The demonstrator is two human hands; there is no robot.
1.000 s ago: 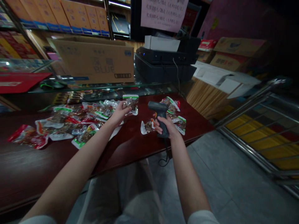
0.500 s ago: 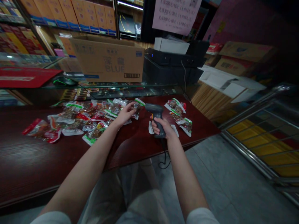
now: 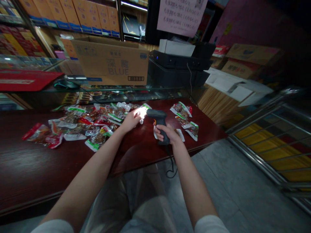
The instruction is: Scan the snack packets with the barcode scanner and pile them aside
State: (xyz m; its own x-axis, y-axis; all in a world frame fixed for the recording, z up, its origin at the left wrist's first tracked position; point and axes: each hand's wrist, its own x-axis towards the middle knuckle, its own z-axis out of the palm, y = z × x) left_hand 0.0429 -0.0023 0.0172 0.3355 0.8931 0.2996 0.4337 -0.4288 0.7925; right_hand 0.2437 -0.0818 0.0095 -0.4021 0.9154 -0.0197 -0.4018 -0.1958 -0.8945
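Observation:
My right hand (image 3: 167, 133) is wrapped round the handle of a dark barcode scanner (image 3: 157, 114), its head facing left and its cable hanging over the table's edge. Bright light from it falls on a snack packet (image 3: 145, 107) with a green-and-white edge. The fingers of my left hand (image 3: 132, 120) are closed on that packet's left side. Left of it lies a loose heap of clear snack packets (image 3: 94, 121) with red, green and white trim. Partly hidden behind my right hand, another packet (image 3: 179, 134) lies on the dark red table (image 3: 136, 152).
Several packets (image 3: 181, 110) lie at the table's right end. A cardboard box (image 3: 111, 64) stands on the glass counter behind, beside a black printer-like machine (image 3: 179, 66). A metal rack (image 3: 257, 155) is at the right, and a computer mouse (image 3: 65, 84) at the left.
The scanner's light has come on and now shines on the packet at my left hand. The scanner head has shifted slightly left, nearer the packet.

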